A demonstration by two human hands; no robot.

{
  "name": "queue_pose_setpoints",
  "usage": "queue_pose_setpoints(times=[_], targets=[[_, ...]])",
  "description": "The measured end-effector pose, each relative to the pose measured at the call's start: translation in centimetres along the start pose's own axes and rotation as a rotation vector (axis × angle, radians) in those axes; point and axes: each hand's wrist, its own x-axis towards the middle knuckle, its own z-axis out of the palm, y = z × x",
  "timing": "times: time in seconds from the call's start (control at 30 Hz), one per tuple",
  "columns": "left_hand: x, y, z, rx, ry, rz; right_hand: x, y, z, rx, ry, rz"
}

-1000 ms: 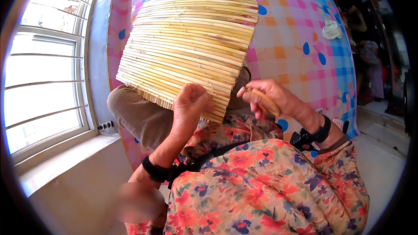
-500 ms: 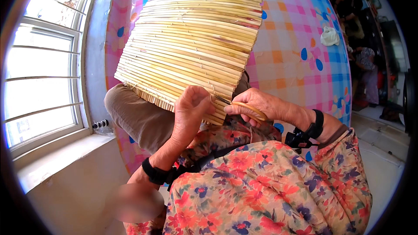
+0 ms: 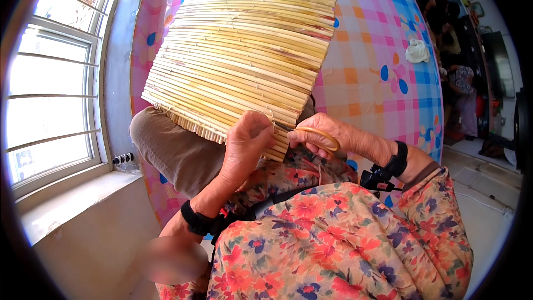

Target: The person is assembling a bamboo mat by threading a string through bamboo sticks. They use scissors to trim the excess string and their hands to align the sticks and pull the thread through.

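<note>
A mat of pale yellow stalks [image 3: 239, 55], tied side by side with rows of thread, spreads from my lap away over the bed. At its near right corner, my left hand [image 3: 242, 147] is closed in a pinch on a thin thread [image 3: 272, 115] that rises from the stalks. Just to the right, my right hand [image 3: 333, 128] grips a pair of scissors with tan looped handles [image 3: 321, 131]. The dark blades point left toward the thread, beside my left fingertips. Their tips are partly hidden by stalks and fingers, so I cannot tell whether they touch the thread.
Beneath the mat lies a checked pink, blue and orange bed cover [image 3: 361, 78]. A crumpled white cloth [image 3: 417, 51] rests near its right edge. On the left is a barred window [image 3: 53, 89] with a sill. Another person [image 3: 463, 86] is at the far right.
The scissors' blades have shifted slightly and show less beyond my right fingers. My left hand has moved a little right, staying by the thread. The mat lies nearly as before.
</note>
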Motion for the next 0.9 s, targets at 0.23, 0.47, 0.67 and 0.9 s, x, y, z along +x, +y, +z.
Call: queue_pose_setpoints(times=[0.23, 0.47, 0.67, 0.9], targets=[[-0.1, -0.8, -0.2, -0.067, -0.026, 0.031, 0.1, 1.2, -0.5, -0.078, 0.007, -0.071], [-0.7, 0.6, -1.6, -0.146, -0.081, 0.081, -1.2, 2.4, -2.8, 0.154, 0.272, -0.417], [-1.6, -0.1, -1.4, -0.175, 0.105, 0.269, 1.1, 2.0, -2.4, 0.312, 0.642, -0.572], [-2.8, -0.4, -3.6, 0.405, 0.119, 0.533, 3.8, 1.5, -2.6, 0.564, 0.716, -0.726]])
